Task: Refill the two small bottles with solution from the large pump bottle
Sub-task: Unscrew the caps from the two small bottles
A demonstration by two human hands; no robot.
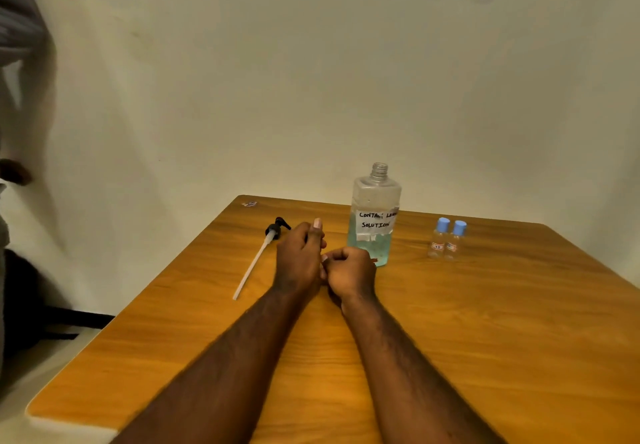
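1. Location: the large clear plastic bottle [374, 215], hand-labelled as contact lens solution and about half full of pale blue-green liquid, stands upright and uncapped on the orange wooden table [485, 322]. The black pump head with white dip tube [258, 258] lies flat to its left. The two small clear bottles with blue caps [447, 239] stand touching each other, well apart to the right.
2. Hands: the left hand [299, 260] and right hand [351, 272] touch, just in front of the large bottle. The right fingers are curled into the palm with nothing visible in them. The left thumb points up; its fingers curl out of sight, so a grip cannot be confirmed.
3. Spill hazard: the right hand sits near the base of the open bottle, and a knock could tip it.
4. Overshoot hazard: pouring from the wide neck into small necks will likely miss. The caps are not yet removed.
5. Contamination hazard: the dip tube rests on the bare table.
6. Unclear: the small bottles' fill level, and the label's right end.
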